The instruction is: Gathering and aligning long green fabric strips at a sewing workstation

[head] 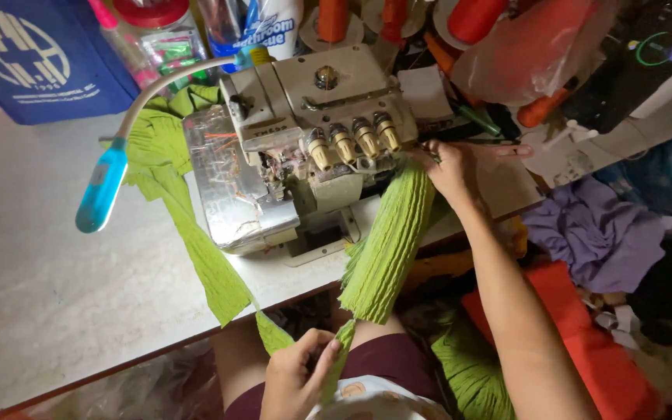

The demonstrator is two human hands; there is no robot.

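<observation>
A cream overlock sewing machine (305,148) stands on the white table (48,288). A long strip of green crinkled fabric (390,233) hangs from the machine's right side down to my lap. My right hand (449,167) rests at the machine's right side and holds the upper end of that strip. My left hand (297,373) is low over my lap and pinches the strip's lower end between thumb and fingers. More green fabric (188,225) runs from behind the machine, across the table and over its front edge.
A blue gooseneck lamp (103,187) arches over the table's left. Orange thread cones (476,15), bottles and a blue bag (33,54) crowd the back. A pink plastic bag (530,47), purple cloth (593,233) and red fabric (585,334) lie at the right.
</observation>
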